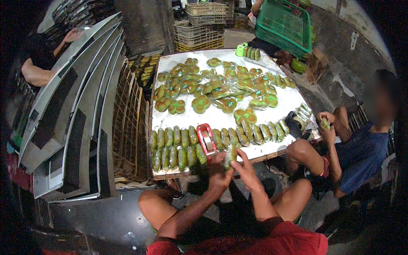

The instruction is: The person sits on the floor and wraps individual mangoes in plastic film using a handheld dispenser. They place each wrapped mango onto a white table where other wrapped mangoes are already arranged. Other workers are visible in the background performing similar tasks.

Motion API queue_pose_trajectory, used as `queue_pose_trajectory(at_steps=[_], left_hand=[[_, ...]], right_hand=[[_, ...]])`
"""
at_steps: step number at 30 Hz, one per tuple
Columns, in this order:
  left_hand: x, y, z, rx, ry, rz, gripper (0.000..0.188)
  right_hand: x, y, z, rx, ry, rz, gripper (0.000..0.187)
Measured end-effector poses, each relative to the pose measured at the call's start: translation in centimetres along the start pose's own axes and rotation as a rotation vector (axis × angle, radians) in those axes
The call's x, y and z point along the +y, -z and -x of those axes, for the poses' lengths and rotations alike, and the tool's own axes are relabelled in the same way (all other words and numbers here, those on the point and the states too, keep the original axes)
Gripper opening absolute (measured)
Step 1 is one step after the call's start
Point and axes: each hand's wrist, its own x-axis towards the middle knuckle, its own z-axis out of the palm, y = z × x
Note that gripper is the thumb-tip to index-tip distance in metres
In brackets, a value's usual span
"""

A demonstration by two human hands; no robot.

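Note:
Both of my hands meet just off the table's near edge around one long green-brown bun (230,156) wrapped in clear plastic. My left hand (218,174) closes on its left side and lower end; the fingers of my right hand (244,168) grip it from the right. Right beyond them stands a red tape dispenser (207,139) with a roll of tape. To its left, wrapped long buns (173,157) lie in two rows, and another row (255,133) runs to its right. Flower-shaped buns in clear bags (200,104) cover the middle of the white-topped table (178,122).
At the right, a person in a blue shirt (361,151) holds a small green bun; a dark tape dispenser (295,121) is nearby. Tall grey panels (80,114) and crates (127,123) stand left. Someone holds a green crate (284,26) behind the table. Stacked crates (199,27) stand farther back.

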Motion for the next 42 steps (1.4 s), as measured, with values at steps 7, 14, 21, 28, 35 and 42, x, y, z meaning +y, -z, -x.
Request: queue_pose_trajectory(at_steps=[7,14,21,28,35,42], left_hand=[[0.3,-0.2,2.1,-0.567,0.248,-0.088,0.063],[1.1,1.5,2.2,-0.988,0.184,-0.439,0.058],[0.1,3.0,3.4,-1.018,0.168,-0.468,0.055],[1.6,3.2,0.1,-1.098,0.277,-0.388,0.057],[-0.7,3.1,-1.2,-0.835,0.232,-0.252,0.053],[2.1,9.4,-9.3,0.262,0.002,-0.391,0.043]], right_hand=[[3.2,0.4,-2.5,0.038,-0.159,0.258,0.055],[8.9,-4.3,-7.3,0.118,0.118,0.445,0.061],[3.9,-4.2,-8.0,0.11,0.184,0.744,0.062],[2.2,0.8,-29.3,-0.071,-0.336,1.242,0.055],[6.8,5.3,-35.5,-0.032,-0.253,1.016,0.048],[-8.7,-2.1,-17.3,-0.493,0.371,0.36,0.035]])
